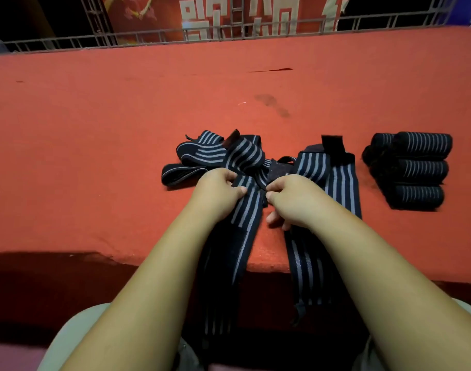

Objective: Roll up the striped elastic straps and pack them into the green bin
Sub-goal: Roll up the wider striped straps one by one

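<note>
Your left hand and right hand pinch one strap; roll it tight, stripes and edges square, like the rolls at 3 o'clock.

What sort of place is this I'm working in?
Probably an event stage or booth, not a workshop: loose striped straps lie on a red felt-covered platform, a metal truss frame runs along its far edge, and a red banner with large characters hangs behind it.

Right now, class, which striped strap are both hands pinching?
The left draped strap, running between left hand and right hand; the other draped strap passes under the right forearm.
</note>
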Tool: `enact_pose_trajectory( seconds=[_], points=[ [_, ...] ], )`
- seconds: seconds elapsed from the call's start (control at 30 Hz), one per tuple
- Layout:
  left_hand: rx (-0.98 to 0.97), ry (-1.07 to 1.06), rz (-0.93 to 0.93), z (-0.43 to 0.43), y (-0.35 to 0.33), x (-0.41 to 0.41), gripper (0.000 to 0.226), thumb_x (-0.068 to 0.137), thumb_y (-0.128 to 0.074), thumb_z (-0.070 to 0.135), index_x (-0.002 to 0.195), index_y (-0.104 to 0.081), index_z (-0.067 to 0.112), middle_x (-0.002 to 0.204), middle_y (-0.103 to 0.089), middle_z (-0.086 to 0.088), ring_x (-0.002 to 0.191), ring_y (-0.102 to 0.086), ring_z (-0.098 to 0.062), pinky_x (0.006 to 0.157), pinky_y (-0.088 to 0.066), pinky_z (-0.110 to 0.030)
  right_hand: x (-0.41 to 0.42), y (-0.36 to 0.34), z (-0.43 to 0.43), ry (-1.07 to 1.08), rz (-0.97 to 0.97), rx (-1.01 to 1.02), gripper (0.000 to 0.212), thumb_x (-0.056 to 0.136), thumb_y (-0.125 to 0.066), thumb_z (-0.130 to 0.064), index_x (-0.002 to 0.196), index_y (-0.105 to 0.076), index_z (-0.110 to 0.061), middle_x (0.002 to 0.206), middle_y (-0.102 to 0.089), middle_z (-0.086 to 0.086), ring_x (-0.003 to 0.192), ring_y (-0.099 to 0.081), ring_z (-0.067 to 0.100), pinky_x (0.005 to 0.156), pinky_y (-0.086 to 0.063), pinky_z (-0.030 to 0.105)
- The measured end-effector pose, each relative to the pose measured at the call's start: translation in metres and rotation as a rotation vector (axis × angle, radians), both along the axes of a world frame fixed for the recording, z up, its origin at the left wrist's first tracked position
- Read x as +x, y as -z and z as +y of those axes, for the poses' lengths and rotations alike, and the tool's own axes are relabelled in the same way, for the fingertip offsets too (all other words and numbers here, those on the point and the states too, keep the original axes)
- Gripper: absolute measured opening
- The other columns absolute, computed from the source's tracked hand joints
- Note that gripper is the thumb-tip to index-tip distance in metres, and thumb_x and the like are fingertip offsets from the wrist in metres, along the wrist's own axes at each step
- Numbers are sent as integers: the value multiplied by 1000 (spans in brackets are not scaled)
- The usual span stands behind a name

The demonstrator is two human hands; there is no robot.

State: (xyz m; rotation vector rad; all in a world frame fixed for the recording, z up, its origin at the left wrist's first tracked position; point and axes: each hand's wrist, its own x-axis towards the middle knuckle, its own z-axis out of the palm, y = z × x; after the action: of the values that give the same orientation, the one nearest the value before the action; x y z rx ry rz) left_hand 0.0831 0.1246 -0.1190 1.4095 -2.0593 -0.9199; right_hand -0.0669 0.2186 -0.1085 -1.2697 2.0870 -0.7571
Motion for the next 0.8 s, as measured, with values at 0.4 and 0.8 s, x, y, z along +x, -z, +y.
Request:
enact_pose_trajectory(
  seconds=[0.4,0.8],
  points=[
    [541,105,502,-8,-8,13,30,97,-65,-9,120,-76,6,105,-82,-17,100,-81,-27,92,-63,-36,-1,4,-9,21,-49,-82,19,109,-55,-31,114,-72,-24,85,-80,2,71,-80,25,76,-67,49],
    [429,344,417,-1,-8,25,33,96,-70,-3,124,-79,12,115,-81,-15,116,-76,-28,107,-55,-37,0,2,-9,52,-172,-96,43,107,-54,-54,106,-72,-15,92,-79,4,77,-79,19,71,-68,43]
  ],
)
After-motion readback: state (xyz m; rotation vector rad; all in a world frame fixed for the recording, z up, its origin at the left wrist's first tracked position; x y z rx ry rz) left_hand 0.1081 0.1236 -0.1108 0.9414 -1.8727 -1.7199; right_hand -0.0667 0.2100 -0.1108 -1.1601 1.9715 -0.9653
